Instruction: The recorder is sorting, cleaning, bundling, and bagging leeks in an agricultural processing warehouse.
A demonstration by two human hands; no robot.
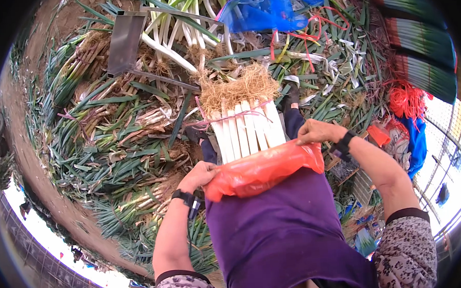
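Note:
A bundle of green onions lies in front of me, white stalks side by side and shaggy roots pointing away. Purplish-pink twine crosses the stalks just below the roots. Around the near end of the bundle sits a red plastic bag, which hides the leafy part. My left hand pinches the bag's rim at its left corner. At the right corner, my right hand has its fingers closed on the same rim, so the edge is stretched between both hands. Each wrist wears a dark band with a small device.
Loose green onions lie by a metal frame at the far side. Blue plastic bags and red ties are beyond. Piled onions cover the left ground. Packed bundles are stacked far right, near red string.

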